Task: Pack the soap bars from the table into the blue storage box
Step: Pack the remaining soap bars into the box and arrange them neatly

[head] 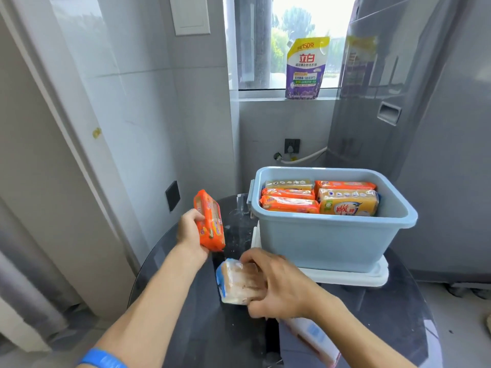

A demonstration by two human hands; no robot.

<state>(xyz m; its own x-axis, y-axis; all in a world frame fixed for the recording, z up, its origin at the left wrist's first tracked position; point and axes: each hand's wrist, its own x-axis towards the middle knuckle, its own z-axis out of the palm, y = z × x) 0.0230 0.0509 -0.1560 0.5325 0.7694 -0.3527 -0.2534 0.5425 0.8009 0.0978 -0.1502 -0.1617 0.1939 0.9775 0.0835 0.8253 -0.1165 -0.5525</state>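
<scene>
The blue storage box (326,243) stands on a white lid (353,278) on the round dark table (202,328). Inside it lie several wrapped soap bars (291,204), orange and yellow. My left hand (190,235) holds an orange soap pack (210,221) upright above the table, left of the box. My right hand (279,284) grips a pale soap bar (236,282) in clear wrap with a blue end, low over the table in front of the box. Another pale pack (313,338) lies under my right forearm.
A purple detergent pouch (307,69) stands on the windowsill behind. A grey appliance (438,155) rises right of the box. A tiled wall (132,115) and a door frame run along the left. A wall socket (291,146) and a white hose sit behind the box.
</scene>
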